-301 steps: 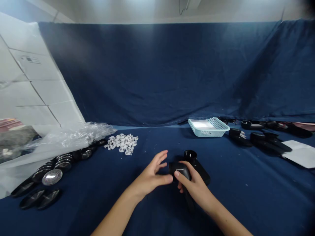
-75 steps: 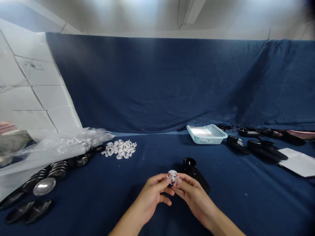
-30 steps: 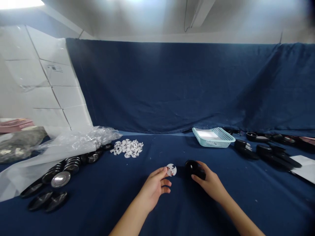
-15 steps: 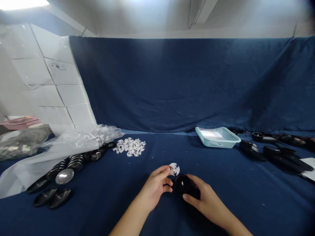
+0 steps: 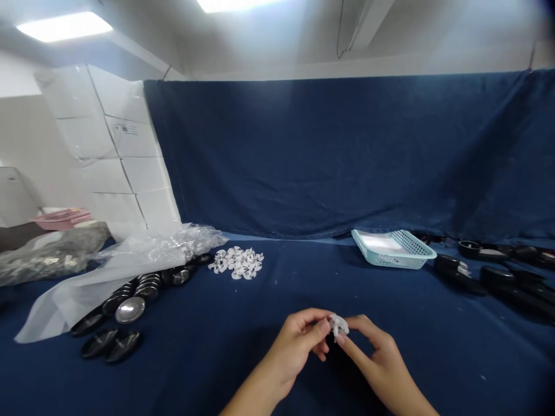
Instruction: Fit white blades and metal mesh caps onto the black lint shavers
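Note:
A small white notched disc sits between the fingertips of both hands, low in the middle of the view. My left hand pinches it from the left with thumb and forefinger. From the right, my right hand closes its fingertips on the same piece and covers the black handheld device, of which only a dark sliver shows beneath the palm. A pile of like white discs lies further back on the blue cloth.
Rows of black round caps lie at the left beside a crumpled clear plastic bag. A pale blue basket stands at the back right, with several black device bodies beyond it. White boxes are stacked at the far left.
The right hand drew the black device toward me and came up to meet the disc. Both hands now pinch the white disc together. The view has swung left.

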Action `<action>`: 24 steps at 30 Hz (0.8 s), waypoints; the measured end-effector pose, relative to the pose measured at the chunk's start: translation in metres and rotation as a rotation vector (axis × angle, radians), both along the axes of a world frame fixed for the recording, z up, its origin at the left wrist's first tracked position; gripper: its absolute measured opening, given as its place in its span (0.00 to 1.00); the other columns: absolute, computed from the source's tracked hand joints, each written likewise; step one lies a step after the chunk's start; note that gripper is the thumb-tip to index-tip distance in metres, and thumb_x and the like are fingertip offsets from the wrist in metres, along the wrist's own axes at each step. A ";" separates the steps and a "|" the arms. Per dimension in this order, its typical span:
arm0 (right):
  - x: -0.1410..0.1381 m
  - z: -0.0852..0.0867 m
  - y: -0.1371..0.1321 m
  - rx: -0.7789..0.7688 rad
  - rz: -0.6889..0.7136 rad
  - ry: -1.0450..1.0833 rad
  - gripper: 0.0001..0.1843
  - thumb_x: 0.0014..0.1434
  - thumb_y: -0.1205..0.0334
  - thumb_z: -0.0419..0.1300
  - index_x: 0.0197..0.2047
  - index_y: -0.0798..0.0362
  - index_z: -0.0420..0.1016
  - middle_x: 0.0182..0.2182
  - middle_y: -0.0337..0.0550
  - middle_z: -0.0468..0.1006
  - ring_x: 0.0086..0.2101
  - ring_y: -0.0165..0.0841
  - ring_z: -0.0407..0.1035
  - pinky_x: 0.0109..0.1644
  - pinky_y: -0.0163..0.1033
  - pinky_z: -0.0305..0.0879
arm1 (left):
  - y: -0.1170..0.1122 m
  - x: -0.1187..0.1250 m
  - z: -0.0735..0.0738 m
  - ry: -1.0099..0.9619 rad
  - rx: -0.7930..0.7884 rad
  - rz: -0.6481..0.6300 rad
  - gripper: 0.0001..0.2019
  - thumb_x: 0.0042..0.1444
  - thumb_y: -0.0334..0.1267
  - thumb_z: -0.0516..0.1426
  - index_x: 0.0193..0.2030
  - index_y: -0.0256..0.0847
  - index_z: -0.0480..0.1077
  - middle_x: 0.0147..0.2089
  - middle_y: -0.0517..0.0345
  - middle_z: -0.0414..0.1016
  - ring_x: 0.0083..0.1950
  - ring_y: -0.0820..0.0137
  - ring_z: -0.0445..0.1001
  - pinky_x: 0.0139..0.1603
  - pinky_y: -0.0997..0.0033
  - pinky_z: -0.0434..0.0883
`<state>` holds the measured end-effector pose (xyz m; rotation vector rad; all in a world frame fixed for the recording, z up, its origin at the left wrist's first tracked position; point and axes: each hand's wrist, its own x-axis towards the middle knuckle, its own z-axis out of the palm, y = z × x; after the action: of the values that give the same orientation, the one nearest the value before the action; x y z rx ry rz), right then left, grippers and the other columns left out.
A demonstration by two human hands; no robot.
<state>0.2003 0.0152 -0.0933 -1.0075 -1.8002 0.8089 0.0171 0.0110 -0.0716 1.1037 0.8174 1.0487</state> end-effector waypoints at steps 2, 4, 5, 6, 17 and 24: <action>-0.001 -0.002 0.000 -0.018 0.034 0.008 0.10 0.61 0.52 0.59 0.41 0.47 0.75 0.39 0.42 0.76 0.43 0.38 0.70 0.50 0.43 0.62 | -0.001 0.002 0.000 0.005 0.003 0.010 0.20 0.54 0.47 0.62 0.48 0.33 0.75 0.34 0.51 0.74 0.28 0.75 0.68 0.31 0.73 0.67; -0.001 -0.005 0.000 -0.044 0.048 0.012 0.12 0.60 0.52 0.61 0.44 0.47 0.74 0.41 0.42 0.76 0.45 0.38 0.70 0.52 0.42 0.61 | -0.001 0.002 -0.002 -0.007 0.007 0.019 0.20 0.55 0.46 0.62 0.48 0.33 0.75 0.33 0.52 0.74 0.28 0.75 0.68 0.31 0.72 0.67; -0.001 -0.006 0.000 -0.053 0.045 0.013 0.13 0.59 0.52 0.61 0.46 0.47 0.73 0.42 0.43 0.76 0.46 0.38 0.70 0.53 0.42 0.61 | -0.001 0.002 -0.002 -0.015 0.010 0.022 0.20 0.55 0.46 0.62 0.48 0.33 0.75 0.32 0.52 0.73 0.28 0.75 0.67 0.31 0.72 0.67; -0.001 -0.007 0.000 -0.055 0.033 0.014 0.14 0.59 0.51 0.62 0.46 0.47 0.73 0.42 0.42 0.76 0.46 0.38 0.70 0.53 0.42 0.61 | -0.002 0.002 -0.003 -0.023 0.012 0.022 0.20 0.55 0.46 0.62 0.48 0.33 0.75 0.32 0.53 0.73 0.28 0.75 0.67 0.31 0.72 0.67; -0.002 -0.007 -0.005 0.030 0.041 0.021 0.11 0.60 0.54 0.61 0.45 0.47 0.72 0.41 0.39 0.77 0.43 0.34 0.71 0.49 0.36 0.63 | -0.004 0.004 0.000 -0.077 0.030 -0.016 0.16 0.56 0.45 0.62 0.45 0.34 0.75 0.35 0.51 0.74 0.29 0.75 0.68 0.32 0.72 0.67; -0.003 -0.010 -0.007 0.099 -0.050 0.042 0.11 0.60 0.56 0.61 0.46 0.47 0.72 0.39 0.38 0.78 0.41 0.32 0.72 0.48 0.32 0.66 | -0.005 0.004 -0.001 -0.109 -0.006 -0.027 0.18 0.57 0.45 0.61 0.49 0.34 0.73 0.33 0.52 0.73 0.29 0.74 0.68 0.33 0.71 0.68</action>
<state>0.1976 0.0087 -0.1029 -0.9605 -1.7552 0.6980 0.0216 0.0057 -0.0724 1.0405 0.7168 1.0738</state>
